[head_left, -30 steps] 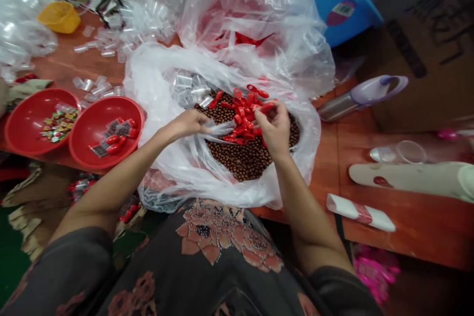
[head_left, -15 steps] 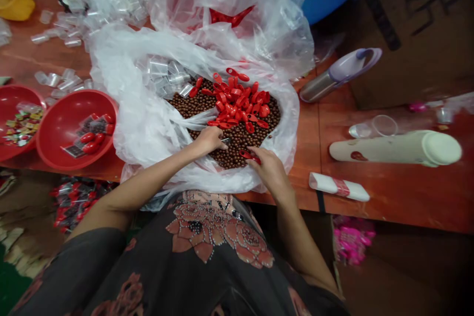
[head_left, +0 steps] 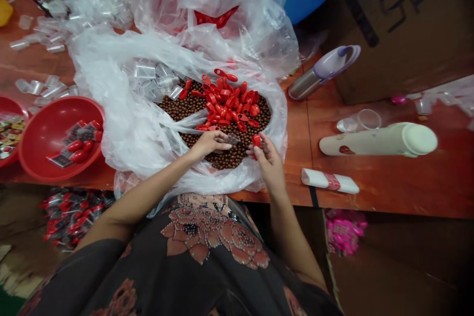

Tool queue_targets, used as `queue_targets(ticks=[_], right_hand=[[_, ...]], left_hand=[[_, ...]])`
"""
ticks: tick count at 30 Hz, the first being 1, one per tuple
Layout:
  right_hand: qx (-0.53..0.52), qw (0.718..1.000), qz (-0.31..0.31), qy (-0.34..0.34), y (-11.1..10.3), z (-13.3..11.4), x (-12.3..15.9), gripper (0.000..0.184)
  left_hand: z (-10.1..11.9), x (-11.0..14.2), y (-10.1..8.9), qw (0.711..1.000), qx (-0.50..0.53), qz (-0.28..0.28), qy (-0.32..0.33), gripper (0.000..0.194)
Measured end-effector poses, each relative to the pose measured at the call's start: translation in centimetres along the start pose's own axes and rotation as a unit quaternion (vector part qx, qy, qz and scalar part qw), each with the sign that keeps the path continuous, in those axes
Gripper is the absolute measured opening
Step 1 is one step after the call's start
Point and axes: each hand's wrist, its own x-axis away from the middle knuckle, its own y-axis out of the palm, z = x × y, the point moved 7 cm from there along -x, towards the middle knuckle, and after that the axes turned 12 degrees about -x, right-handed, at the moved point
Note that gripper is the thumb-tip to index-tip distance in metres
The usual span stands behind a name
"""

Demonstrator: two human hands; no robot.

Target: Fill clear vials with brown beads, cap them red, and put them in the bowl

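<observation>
My left hand (head_left: 208, 146) is closed on a small clear plastic container (head_left: 233, 139), low over a heap of round brown balls (head_left: 225, 160). What the container holds is hard to make out. To its right, my right hand (head_left: 272, 164) pinches a red plastic cap (head_left: 256, 140) between thumb and fingers, apart from the container. The balls lie in a spread white plastic bag (head_left: 105, 79). On top of them sits a pile of red caps (head_left: 227, 101), with clear empty containers (head_left: 151, 77) at the left.
A red bowl (head_left: 27, 160) with capped containers stands left, beside another red bowl (head_left: 11, 101) of small wrapped pieces. Loose clear containers (head_left: 44, 89) lie behind. On the right are a steel bottle (head_left: 305, 84), a pale flask (head_left: 374, 140) and a white packet (head_left: 329, 181).
My right hand has lifted the red cap off the balls and turned it upright. My left hand has raised the clear container into fuller view. The camera view has shifted slightly.
</observation>
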Motion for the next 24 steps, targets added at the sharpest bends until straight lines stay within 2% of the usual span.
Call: queue_targets(ticks=[4, 7, 11, 16, 21, 24], right_hand=[[-0.067, 0.997, -0.036, 0.032, 1.8, -0.7, -0.6, 0.048], [-0.066, 0.996, -0.059, 0.033, 3.7, -1.8, -0.8, 0.039], [-0.006, 0.997, -0.077, -0.029, 6.0, -4.0, -0.9, 0.032], [0.062, 0.984, -0.113, -0.119, 7.9, -5.9, -0.3, 0.027], [0.127, 0.966, -0.149, -0.167, 9.0, -6.6, 0.3, 0.033], [0.15, 0.962, -0.128, -0.19, 8.8, -7.3, 0.3, 0.032]], left_hand=[[0.4, 2.1, -0.6, 0.999, 0.032, -0.026, 0.006, 0.034], [1.2, 3.6, -1.5, 0.997, 0.039, -0.02, 0.057, 0.039], [2.0, 5.3, -3.1, 0.991, -0.007, 0.025, 0.129, 0.034], [2.2, 6.5, -4.9, 0.978, -0.09, 0.076, 0.17, 0.036], [2.7, 7.4, -5.3, 0.97, -0.117, 0.086, 0.193, 0.033], [2.8, 7.8, -5.3, 0.97, -0.117, 0.085, 0.194, 0.032]])
